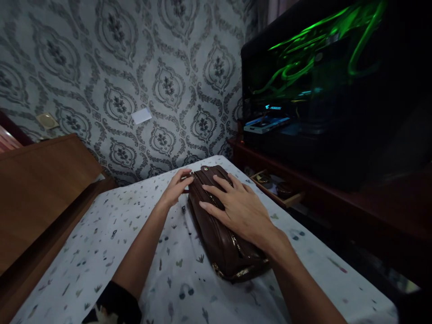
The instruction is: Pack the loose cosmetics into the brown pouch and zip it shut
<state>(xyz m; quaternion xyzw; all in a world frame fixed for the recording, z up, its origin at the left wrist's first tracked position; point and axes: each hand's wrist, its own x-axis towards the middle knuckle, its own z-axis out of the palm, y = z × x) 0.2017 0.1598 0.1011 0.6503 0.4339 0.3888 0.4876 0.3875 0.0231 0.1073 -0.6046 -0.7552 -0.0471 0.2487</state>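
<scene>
A dark brown leather bag (pixel 205 234) with gold-toned zippers lies on a white printed sheet (pixel 135 252). Spread flat across its top is my right hand (pixel 241 209), fingers apart and pressing on the leather. At the bag's far left corner, my left hand (pixel 177 186) has its thumb and fingers closed on the edge near a zipper's end. Whether a zipper pull is between those fingertips cannot be made out. A small round metal emblem (pixel 205 168) shows on the bag's far end.
A wooden headboard-like panel (pixel 40 180) stands at left. Patterned wallpaper (pixel 168 85) covers the wall behind. To the right, a dark computer case (pixel 286 90) with green reflections sits on a reddish-brown desk (pixel 249 155). Below it, an open drawer (pixel 293 200) holds small round items.
</scene>
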